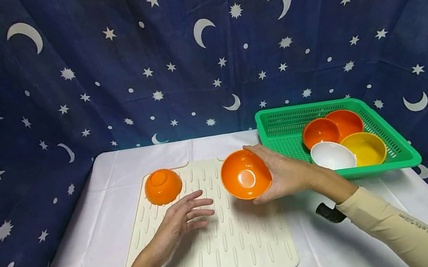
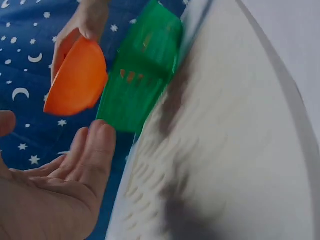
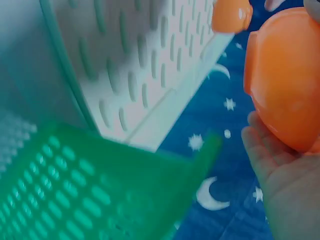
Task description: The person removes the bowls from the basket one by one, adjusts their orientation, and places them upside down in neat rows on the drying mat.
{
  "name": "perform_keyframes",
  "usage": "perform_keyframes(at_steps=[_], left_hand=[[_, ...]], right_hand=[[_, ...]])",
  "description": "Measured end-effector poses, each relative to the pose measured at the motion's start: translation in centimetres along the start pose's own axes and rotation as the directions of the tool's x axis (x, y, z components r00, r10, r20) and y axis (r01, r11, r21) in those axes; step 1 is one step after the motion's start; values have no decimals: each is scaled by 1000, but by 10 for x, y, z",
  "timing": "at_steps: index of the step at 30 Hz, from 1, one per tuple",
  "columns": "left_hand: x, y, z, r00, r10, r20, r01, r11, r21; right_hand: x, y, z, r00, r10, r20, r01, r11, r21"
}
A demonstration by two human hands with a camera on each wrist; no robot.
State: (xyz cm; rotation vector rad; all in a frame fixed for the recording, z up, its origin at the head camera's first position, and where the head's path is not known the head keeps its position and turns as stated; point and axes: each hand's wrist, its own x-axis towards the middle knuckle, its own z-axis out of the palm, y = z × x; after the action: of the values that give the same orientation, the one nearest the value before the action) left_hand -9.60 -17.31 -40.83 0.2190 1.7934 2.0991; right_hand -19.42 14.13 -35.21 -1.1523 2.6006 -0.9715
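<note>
In the head view my right hand (image 1: 284, 171) grips an orange bowl (image 1: 239, 170) by its right side, thumb and fingers round the rim. The bowl is held up over the cream drying mat (image 1: 226, 258), its inside facing the camera. My left hand (image 1: 178, 219) hovers over the mat with fingers spread and nothing in it, apart from the bowl. A second orange bowl (image 1: 163, 186) lies upside down at the mat's far left. The right wrist view shows the gripped bowl's outside (image 3: 290, 80) against the palm.
A green basket (image 1: 389, 166) stands at the right rear. Inside are two orange bowls (image 1: 321, 132), a white bowl (image 1: 332, 156) and a yellow bowl (image 1: 366, 149). White cloth (image 1: 87, 249) covers the table, and a dark starry curtain (image 1: 172, 66) hangs behind it.
</note>
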Motion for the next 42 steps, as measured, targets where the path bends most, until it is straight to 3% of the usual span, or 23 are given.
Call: perform_keyframes(at_steps=[4,7,16,20,23,27,31,34,37,42], left_hand=[[10,-2,10,989,-108,104,117,989,-89],[15,-6,17,976,-146,161,173,970,-170],[23,-14,32,952,-137,273,250,862,-440],[24,-14,36,950,-129,284,260,830,-494],[24,-13,36,957,-123,262,247,821,-515],[24,-11,36,969,-101,226,208,829,-520],[24,-11,34,986,-70,155,134,879,-458],[25,-11,32,996,-42,78,66,938,-339],[26,-11,30,1000,5,9,-4,980,-198],[26,-12,28,986,101,-130,-98,995,31]], right_hand=[[2,-4,13,999,-36,0,36,999,-16],[3,-8,22,997,-81,3,81,996,-23],[5,-17,41,982,-183,34,185,979,-82],[7,-16,45,976,-219,13,219,969,-111],[7,-14,47,969,-248,-1,246,961,-129],[7,-14,48,968,-250,-6,247,960,-133],[5,-17,49,985,-175,-2,174,980,-98],[3,-19,49,996,-88,4,89,995,-52],[2,-21,51,1000,-13,13,13,1000,11],[-1,-20,55,998,61,12,-62,995,83]])
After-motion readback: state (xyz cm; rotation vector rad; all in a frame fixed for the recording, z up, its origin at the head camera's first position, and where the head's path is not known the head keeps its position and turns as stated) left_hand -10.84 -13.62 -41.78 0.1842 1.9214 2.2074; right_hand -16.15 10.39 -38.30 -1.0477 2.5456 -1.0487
